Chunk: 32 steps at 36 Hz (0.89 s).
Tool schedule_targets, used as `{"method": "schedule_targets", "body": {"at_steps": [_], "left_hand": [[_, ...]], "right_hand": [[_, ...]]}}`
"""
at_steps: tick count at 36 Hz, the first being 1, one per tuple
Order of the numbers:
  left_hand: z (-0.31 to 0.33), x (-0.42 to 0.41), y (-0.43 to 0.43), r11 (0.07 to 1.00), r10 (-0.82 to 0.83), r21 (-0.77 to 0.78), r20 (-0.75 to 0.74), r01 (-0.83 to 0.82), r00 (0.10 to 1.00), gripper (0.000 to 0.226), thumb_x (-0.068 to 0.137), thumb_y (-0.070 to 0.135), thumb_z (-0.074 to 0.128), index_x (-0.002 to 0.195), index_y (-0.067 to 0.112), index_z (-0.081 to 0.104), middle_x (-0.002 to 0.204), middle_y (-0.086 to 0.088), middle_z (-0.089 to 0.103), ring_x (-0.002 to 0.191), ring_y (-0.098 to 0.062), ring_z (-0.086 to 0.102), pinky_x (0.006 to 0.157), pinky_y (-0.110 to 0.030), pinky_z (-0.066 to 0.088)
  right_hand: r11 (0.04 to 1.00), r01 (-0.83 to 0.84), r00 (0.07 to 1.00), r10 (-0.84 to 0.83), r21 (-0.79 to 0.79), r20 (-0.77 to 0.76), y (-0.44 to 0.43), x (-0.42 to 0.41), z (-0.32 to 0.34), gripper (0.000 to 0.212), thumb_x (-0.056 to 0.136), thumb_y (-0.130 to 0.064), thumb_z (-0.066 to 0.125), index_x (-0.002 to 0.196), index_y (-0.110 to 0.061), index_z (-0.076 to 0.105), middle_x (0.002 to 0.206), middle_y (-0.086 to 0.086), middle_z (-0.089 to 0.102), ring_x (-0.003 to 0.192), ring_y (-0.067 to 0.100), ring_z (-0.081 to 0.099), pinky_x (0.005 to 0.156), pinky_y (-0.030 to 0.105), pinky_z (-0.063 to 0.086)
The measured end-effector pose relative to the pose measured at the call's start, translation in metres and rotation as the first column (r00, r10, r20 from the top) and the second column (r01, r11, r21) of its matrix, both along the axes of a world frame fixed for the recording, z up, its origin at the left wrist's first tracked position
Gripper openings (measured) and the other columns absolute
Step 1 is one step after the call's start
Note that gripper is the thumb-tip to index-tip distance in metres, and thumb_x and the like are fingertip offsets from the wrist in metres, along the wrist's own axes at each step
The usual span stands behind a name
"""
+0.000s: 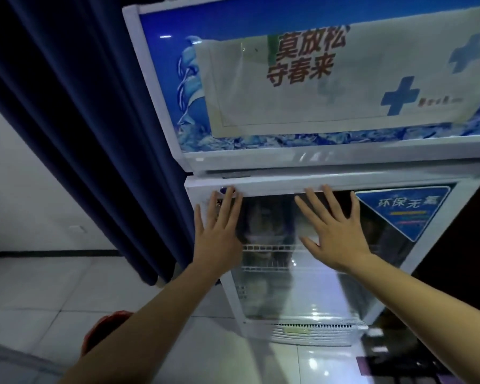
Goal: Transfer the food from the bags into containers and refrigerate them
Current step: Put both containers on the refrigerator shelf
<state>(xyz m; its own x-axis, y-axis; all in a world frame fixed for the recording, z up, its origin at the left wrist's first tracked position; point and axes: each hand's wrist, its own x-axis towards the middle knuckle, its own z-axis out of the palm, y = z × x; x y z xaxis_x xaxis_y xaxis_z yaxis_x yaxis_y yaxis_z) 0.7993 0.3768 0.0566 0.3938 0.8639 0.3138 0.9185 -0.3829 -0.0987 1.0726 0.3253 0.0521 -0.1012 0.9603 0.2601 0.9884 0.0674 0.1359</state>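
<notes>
The fridge stands upright against a dark blue curtain, its glass door facing the camera and seemingly closed against the cabinet. Both hands lie flat on the upper part of that door, fingers spread and holding nothing. The left hand presses near the door's left edge, its fingertips reaching the white top frame. The right hand presses near the middle of the glass, just left of a blue sticker in the upper right corner, its fingertips also at the top frame.

Behind the glass, white wire shelves cross between the two hands; what sits on them is blurred by reflections, so any containers cannot be made out.

Above the door, the blue header panel carries a pale poster with red characters and blue crosses. Below, a white vent grille meets the glossy tiled floor. A red round object sits on the floor, partly hidden by the left forearm.
</notes>
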Motion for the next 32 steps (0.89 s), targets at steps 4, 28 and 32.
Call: {"method": "schedule_targets", "body": {"at_steps": [4,28,32], "left_hand": [[-0.004,0.006,0.020,0.996,0.069,-0.054,-0.028,-0.071,0.997,0.095,0.090,0.033,0.054,0.159,0.025,-0.012,0.165,0.002,-0.024,0.154,-0.034,-0.011,0.119,-0.063,-0.003],[0.000,-0.139,-0.116,0.892,0.276,-0.450,0.484,-0.034,0.830,0.079,0.089,0.052,0.056,0.154,0.047,0.012,0.168,0.006,0.003,0.155,-0.025,-0.002,0.124,-0.053,0.008],[-0.032,-0.224,-0.184,0.747,0.616,-0.593,0.445,-0.301,0.651,0.081,0.093,0.046,0.062,0.158,0.034,0.015,0.168,0.003,0.007,0.155,-0.026,0.003,0.124,-0.048,0.009]], "right_hand": [[1.000,0.018,1.000,-0.018,0.010,0.008,0.017,0.001,-0.004,0.090,0.086,-0.063,0.045,0.160,-0.023,0.014,0.169,0.002,0.001,0.154,0.032,-0.003,0.109,0.077,0.010],[0.926,-0.279,0.688,0.008,-0.254,-0.726,-0.066,-0.172,0.009,0.075,0.091,-0.059,0.056,0.155,-0.047,0.018,0.168,-0.010,0.004,0.154,0.018,-0.002,0.121,0.052,0.012],[0.859,-0.395,0.673,0.029,-0.325,-0.739,-0.095,-0.264,-0.010,0.077,0.090,-0.058,0.056,0.156,-0.042,0.019,0.168,-0.006,0.007,0.154,0.019,0.002,0.122,0.048,0.013]]}}
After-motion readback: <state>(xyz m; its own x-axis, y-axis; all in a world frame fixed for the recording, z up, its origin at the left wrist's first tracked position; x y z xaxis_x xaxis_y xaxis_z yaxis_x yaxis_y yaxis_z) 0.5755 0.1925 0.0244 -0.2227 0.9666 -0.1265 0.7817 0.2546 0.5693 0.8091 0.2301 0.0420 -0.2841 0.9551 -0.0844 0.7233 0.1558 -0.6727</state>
